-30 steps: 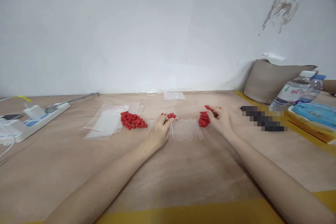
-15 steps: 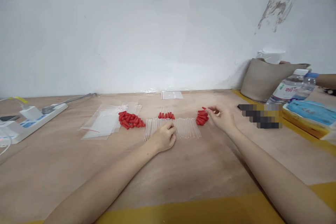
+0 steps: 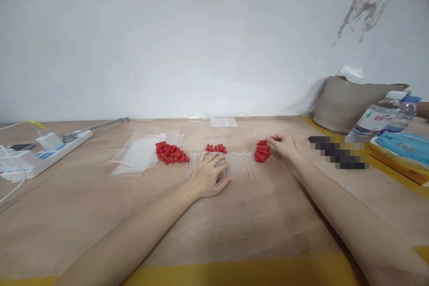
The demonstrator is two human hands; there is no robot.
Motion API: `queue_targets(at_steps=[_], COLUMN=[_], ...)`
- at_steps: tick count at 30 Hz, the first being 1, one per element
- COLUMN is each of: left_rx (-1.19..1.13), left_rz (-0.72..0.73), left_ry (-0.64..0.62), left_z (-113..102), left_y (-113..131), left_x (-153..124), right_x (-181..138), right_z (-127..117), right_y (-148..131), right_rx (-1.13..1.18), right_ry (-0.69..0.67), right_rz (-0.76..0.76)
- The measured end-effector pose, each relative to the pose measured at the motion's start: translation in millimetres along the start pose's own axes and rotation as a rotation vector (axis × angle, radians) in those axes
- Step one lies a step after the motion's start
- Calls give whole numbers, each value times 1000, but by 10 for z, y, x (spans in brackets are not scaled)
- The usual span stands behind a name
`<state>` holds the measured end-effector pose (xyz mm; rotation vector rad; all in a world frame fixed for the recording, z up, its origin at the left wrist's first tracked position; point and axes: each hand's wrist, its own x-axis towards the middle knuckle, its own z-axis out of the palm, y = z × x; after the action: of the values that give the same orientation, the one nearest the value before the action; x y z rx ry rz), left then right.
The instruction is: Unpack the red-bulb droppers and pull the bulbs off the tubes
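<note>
A row of clear plastic tubes [image 3: 243,165] lies side by side on the wooden table [image 3: 234,214]. My left hand [image 3: 209,173] rests flat on the left part of that row, fingers stretched out. My right hand [image 3: 283,145] sits at a small pile of red caps [image 3: 262,151] to the right of the tubes, fingers curled and touching the pile. A short line of red caps [image 3: 216,148] sits behind the tubes. A bigger heap of red caps [image 3: 170,153] lies to the left.
Clear zip bags [image 3: 136,156] lie left of the heap, one more [image 3: 223,122] near the wall. A white power strip [image 3: 43,154] with plugs is at far left. A tan pouch [image 3: 345,103], water bottles [image 3: 377,116], a blue pack [image 3: 404,145] stand right.
My left hand drew back from the short line of caps and opened flat onto the tubes. My right hand lowered from holding a cap up to touching the right pile.
</note>
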<state>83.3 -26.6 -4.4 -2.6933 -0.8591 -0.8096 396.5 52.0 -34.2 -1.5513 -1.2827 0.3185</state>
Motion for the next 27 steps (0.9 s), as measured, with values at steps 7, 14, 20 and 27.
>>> queue_targets(at_steps=[7,14,20,27], left_rx=[10,-14,-1,-1], left_rz=[-14,4,10,-7], left_ry=[-2,-22,-130,-141], left_z=[11,7,-18,-12], left_y=[-2,-11,-57,-46], left_x=[-15,5,-32,-60], right_x=[59,-51,-435,-369], right_z=[-42,140,672,1034], right_y=[-43,-657,-1360,-1369], right_rx=[-51,-169,-602,-695], right_ry=[-28,-38,-372,-459], right_rz=[89,-7,-48,93])
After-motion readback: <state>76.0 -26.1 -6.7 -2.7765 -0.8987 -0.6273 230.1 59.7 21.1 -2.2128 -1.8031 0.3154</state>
